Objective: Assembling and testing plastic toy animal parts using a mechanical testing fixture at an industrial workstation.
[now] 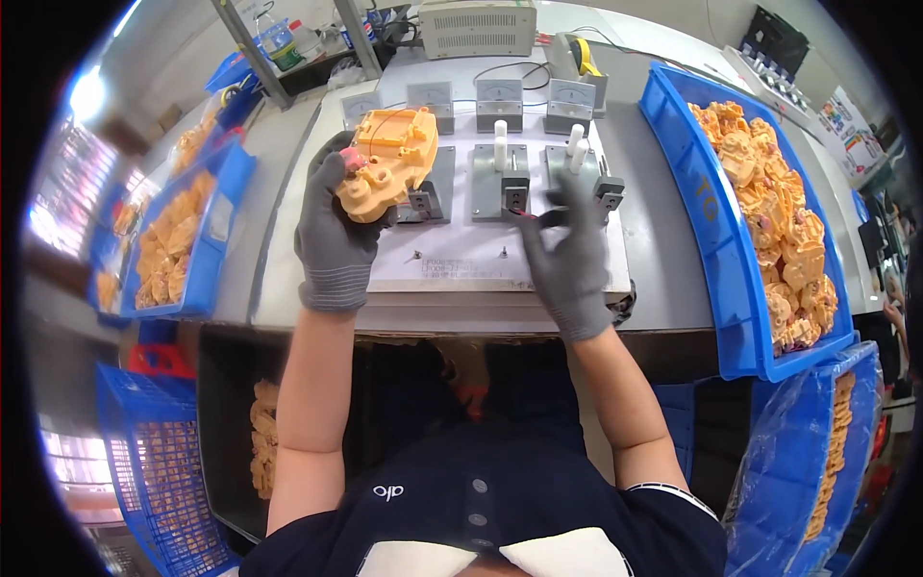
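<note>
My left hand, in a grey glove, grips an orange plastic housing raised over the left part of the work board. A pinkish-red piece shows at the housing's edge beside my thumb, and a thin wire lies across its top. My gloved right hand is over the board's right side. Motion smears its fingers, so what they hold, if anything, is unclear. Its nearest things are the middle test fixture and the right test fixture, both with white posts. Behind the housing stands a partly hidden left fixture.
Several analog panel meters line the board's back, with a beige instrument box and a tape dispenser behind. Blue bins of orange parts flank me: right bin, left bin. Two small screws stand near the board's front.
</note>
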The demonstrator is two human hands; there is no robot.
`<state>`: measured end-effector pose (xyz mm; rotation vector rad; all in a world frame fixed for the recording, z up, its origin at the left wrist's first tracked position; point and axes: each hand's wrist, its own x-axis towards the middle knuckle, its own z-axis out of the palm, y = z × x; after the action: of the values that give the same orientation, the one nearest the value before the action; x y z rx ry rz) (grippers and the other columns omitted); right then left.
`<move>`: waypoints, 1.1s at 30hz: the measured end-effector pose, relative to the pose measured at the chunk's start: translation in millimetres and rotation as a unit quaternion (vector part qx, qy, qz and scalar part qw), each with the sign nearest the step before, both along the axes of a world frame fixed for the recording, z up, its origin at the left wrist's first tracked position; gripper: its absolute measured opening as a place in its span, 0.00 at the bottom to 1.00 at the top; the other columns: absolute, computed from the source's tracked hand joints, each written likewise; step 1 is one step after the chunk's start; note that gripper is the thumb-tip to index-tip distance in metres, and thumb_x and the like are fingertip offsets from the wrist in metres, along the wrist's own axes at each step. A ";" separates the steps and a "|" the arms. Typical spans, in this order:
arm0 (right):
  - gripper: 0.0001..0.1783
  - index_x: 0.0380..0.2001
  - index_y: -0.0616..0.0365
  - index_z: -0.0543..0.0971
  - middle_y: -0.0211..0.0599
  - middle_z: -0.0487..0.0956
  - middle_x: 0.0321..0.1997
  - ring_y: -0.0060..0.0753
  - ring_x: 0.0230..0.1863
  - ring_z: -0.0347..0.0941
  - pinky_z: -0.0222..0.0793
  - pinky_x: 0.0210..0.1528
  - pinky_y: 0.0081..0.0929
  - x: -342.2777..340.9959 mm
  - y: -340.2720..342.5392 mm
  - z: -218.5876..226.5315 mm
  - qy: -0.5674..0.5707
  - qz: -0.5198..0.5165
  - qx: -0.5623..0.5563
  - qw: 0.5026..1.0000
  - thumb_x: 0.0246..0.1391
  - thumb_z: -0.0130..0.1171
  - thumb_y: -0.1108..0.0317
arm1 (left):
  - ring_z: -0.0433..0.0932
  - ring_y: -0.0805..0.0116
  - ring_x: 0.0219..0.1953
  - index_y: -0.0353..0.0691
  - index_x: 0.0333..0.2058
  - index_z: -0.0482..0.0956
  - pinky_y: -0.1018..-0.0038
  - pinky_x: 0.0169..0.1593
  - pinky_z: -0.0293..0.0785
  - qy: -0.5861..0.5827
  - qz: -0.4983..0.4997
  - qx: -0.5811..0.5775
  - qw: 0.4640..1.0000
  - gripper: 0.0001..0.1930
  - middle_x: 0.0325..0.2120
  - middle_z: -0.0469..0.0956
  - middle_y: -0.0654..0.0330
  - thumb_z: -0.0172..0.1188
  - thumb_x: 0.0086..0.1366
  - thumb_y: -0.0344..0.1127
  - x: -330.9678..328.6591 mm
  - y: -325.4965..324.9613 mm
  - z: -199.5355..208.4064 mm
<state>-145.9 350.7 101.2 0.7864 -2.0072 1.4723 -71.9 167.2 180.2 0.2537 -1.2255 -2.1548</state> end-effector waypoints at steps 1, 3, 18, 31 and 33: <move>0.28 0.51 0.57 0.68 0.42 0.72 0.39 0.31 0.36 0.71 0.69 0.40 0.28 -2.3 12.0 6.3 0.021 -0.078 0.000 0.997 0.43 0.62 0.73 | 0.76 0.70 0.33 0.35 0.48 0.65 0.79 0.26 0.74 0.001 -0.002 -0.001 1.000 0.21 0.36 0.73 0.56 0.52 0.61 0.42 -2.2 0.7 2.9; 0.25 0.48 0.57 0.70 0.41 0.72 0.38 0.31 0.38 0.71 0.69 0.42 0.29 -12.2 31.5 10.7 0.019 -0.241 0.028 0.970 0.43 0.62 0.74 | 0.77 0.68 0.34 0.36 0.48 0.66 0.78 0.28 0.76 0.001 -0.011 -0.070 0.997 0.20 0.36 0.73 0.55 0.52 0.62 0.41 -5.3 4.5 9.1; 0.12 0.29 0.61 0.72 0.25 0.72 0.19 0.14 0.20 0.66 0.65 0.24 0.15 -28.7 40.2 -14.0 -0.070 -0.042 -0.134 0.988 0.42 0.65 0.74 | 0.75 0.50 0.33 0.36 0.39 0.72 0.62 0.37 0.73 0.034 0.093 -0.690 0.717 0.19 0.30 0.75 0.48 0.55 0.54 0.44 -166.7 87.8 -18.8; 0.12 0.30 0.61 0.72 0.26 0.72 0.21 0.14 0.23 0.65 0.65 0.28 0.15 -29.8 46.1 -17.0 -0.129 -0.010 -0.147 0.981 0.43 0.65 0.75 | 0.77 0.50 0.31 0.39 0.32 0.75 0.63 0.37 0.72 -0.056 0.041 -0.717 0.694 0.17 0.25 0.77 0.47 0.54 0.54 0.48 -172.3 107.4 -9.4; 0.12 0.30 0.61 0.72 0.26 0.73 0.21 0.14 0.23 0.66 0.65 0.28 0.15 -28.3 46.1 -16.0 -0.114 -0.016 -0.138 0.984 0.43 0.65 0.76 | 0.77 0.50 0.29 0.37 0.30 0.75 0.62 0.37 0.73 -0.043 0.038 -0.731 0.680 0.18 0.23 0.77 0.47 0.53 0.54 0.48 -169.1 108.1 -12.2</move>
<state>-174.2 396.7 85.2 0.4872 -1.9041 1.8408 -240.9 275.4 168.0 -0.3044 -2.4606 -0.5332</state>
